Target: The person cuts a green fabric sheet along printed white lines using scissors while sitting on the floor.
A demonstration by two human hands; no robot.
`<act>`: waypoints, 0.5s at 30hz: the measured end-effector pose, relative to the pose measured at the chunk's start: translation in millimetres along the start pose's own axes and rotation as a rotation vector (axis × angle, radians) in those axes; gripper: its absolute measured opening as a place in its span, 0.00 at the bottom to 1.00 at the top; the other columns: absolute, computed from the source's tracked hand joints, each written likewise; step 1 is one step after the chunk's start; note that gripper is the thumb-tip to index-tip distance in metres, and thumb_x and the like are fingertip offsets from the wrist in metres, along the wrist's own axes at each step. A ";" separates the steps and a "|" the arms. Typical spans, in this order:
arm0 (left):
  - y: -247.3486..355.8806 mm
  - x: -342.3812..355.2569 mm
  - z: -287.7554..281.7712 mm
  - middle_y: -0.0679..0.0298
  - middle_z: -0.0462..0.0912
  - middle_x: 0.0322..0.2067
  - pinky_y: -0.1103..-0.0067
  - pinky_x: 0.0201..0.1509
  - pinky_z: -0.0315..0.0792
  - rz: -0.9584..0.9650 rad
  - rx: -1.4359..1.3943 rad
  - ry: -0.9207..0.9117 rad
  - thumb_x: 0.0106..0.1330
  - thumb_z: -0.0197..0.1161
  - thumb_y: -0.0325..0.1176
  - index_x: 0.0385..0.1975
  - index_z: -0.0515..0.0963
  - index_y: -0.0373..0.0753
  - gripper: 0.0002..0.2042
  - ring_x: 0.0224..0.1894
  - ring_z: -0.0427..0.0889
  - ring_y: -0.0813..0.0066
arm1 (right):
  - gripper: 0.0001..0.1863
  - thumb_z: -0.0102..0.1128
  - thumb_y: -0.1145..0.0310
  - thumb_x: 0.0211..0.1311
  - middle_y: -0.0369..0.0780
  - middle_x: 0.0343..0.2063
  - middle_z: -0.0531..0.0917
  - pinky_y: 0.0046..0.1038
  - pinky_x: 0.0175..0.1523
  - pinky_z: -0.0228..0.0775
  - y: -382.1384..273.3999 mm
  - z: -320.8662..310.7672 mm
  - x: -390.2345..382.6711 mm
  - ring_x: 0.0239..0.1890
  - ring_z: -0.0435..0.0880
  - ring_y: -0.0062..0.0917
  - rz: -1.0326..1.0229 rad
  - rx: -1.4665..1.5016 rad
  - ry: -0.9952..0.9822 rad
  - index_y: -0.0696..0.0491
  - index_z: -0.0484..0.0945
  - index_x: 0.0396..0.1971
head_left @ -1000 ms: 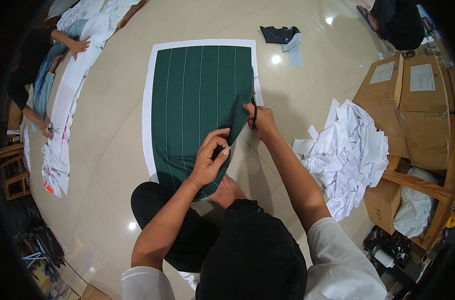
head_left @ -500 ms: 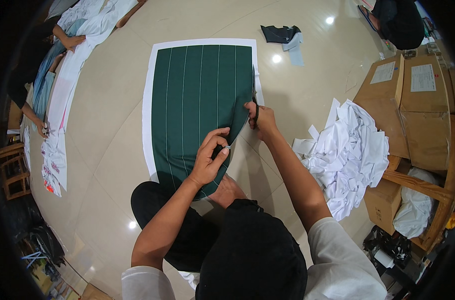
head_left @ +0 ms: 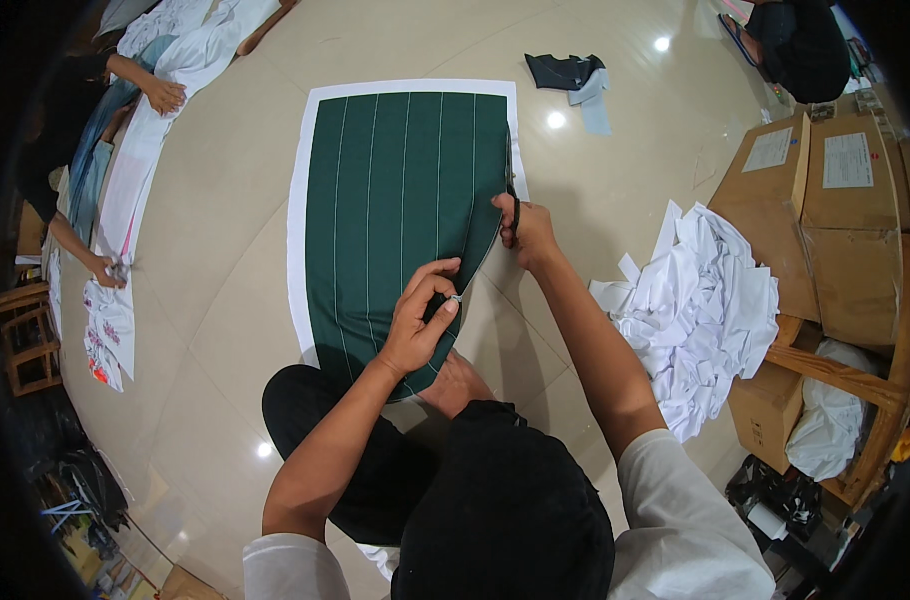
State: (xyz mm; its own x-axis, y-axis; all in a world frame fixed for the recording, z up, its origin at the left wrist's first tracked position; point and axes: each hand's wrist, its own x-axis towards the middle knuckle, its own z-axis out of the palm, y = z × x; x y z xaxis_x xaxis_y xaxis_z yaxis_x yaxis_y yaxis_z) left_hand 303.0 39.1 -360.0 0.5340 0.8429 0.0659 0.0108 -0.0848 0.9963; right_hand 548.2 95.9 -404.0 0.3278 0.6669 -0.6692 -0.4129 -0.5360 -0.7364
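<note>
A dark green cloth with thin white stripes (head_left: 390,200) is spread on the floor, over a white sheet (head_left: 299,230) that shows round its edges. At the cloth's right edge, my right hand (head_left: 531,238) is closed round the black handles of a pair of scissors (head_left: 516,212). The blades point away from me along that edge; how far apart they are is hard to see. Nearer to me, my left hand (head_left: 415,328) pinches the cloth's cut edge, with a small pale bit at the fingertips. The cloth is lifted into a fold between my hands.
A heap of white cloth scraps (head_left: 690,320) lies to the right, beside cardboard boxes (head_left: 850,270) and a wooden frame. Dark and grey scraps (head_left: 565,75) lie beyond. At left, a co-worker's hands (head_left: 165,95) are on white cloth. My bare foot (head_left: 457,385) touches the near edge.
My hands, the scissors and the green cloth have hardly moved. At the left, both of the co-worker's hands have shifted to the right over the white cloth.
</note>
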 end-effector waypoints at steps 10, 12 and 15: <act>1.2 0.2 0.3 0.50 0.74 0.62 0.68 0.69 0.65 0.003 -0.016 0.005 0.73 0.60 0.32 0.40 0.75 0.34 0.07 0.63 0.76 0.55 | 0.19 0.76 0.61 0.50 0.33 0.14 0.72 0.25 0.21 0.58 3.9 2.2 -0.2 0.15 0.68 0.19 -0.005 0.019 0.024 0.50 0.71 0.18; -0.5 -1.1 0.1 0.49 0.74 0.62 0.68 0.69 0.65 -0.001 -0.013 0.002 0.73 0.60 0.32 0.40 0.75 0.34 0.07 0.63 0.76 0.55 | 0.18 0.76 0.63 0.50 0.34 0.14 0.72 0.26 0.20 0.57 5.0 3.1 -0.3 0.14 0.68 0.20 0.002 0.037 0.033 0.51 0.71 0.19; -1.9 -0.9 1.5 0.49 0.74 0.62 0.67 0.69 0.65 0.004 -0.020 0.005 0.74 0.60 0.32 0.40 0.75 0.34 0.07 0.63 0.76 0.55 | 0.17 0.76 0.64 0.49 0.34 0.14 0.72 0.26 0.19 0.57 7.2 1.5 2.0 0.14 0.69 0.20 -0.007 0.034 0.034 0.52 0.72 0.19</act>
State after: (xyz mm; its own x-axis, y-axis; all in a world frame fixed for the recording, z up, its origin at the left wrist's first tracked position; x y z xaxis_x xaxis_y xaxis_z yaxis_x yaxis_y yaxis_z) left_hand 303.8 37.7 -362.0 0.5301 0.8450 0.0697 -0.0079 -0.0773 0.9970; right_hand 544.5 94.1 -410.5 0.3592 0.6520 -0.6677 -0.4387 -0.5135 -0.7375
